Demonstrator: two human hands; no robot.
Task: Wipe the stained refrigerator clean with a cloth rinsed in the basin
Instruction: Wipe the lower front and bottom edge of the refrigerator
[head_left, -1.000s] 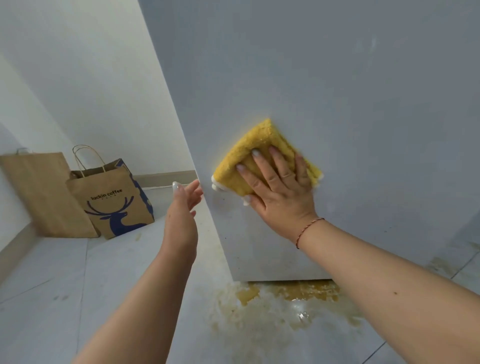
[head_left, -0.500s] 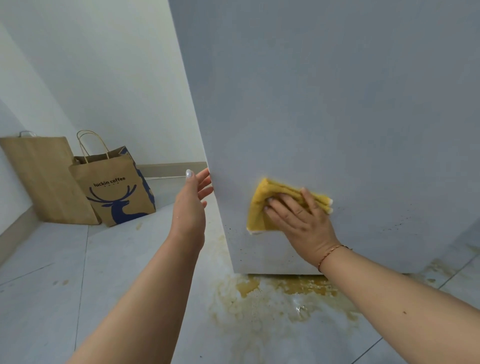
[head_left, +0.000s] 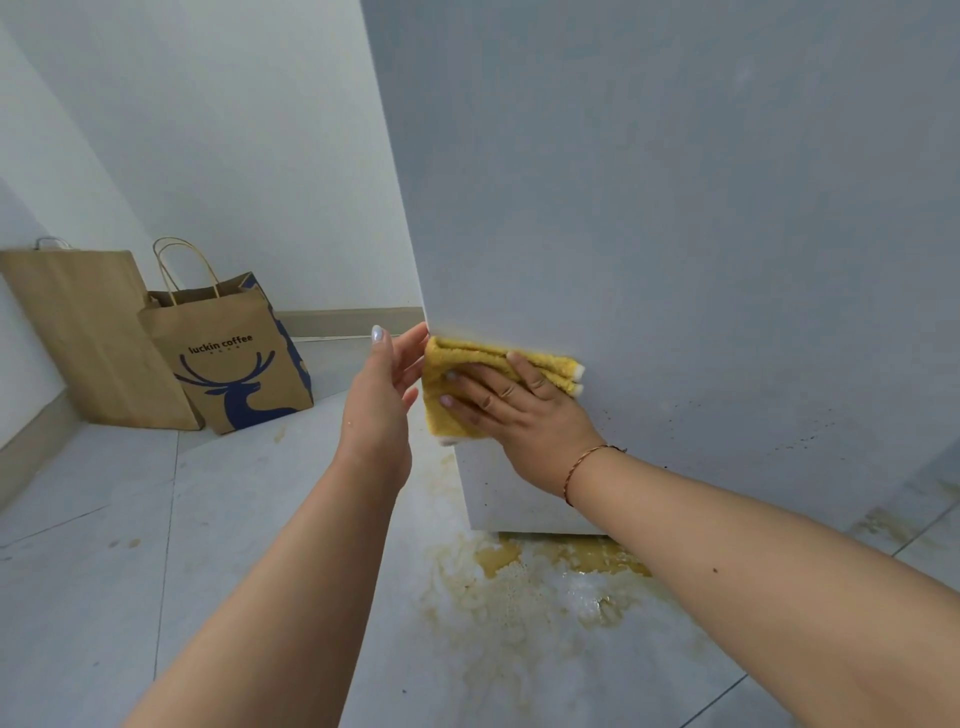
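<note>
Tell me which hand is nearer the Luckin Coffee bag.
Left. The left hand hovers beside the refrigerator's corner, on the bag's side; the right hand presses the cloth farther right.

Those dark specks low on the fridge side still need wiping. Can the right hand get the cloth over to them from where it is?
Probably yes. The right hand presses the yellow cloth flat on the refrigerator panel, and the dark specks lie on the same bare surface just to its right, with nothing between.

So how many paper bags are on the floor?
2: a plain brown bag leaning on the left wall, and the deer-printed bag right beside it, overlapping it. None other shows.
</note>
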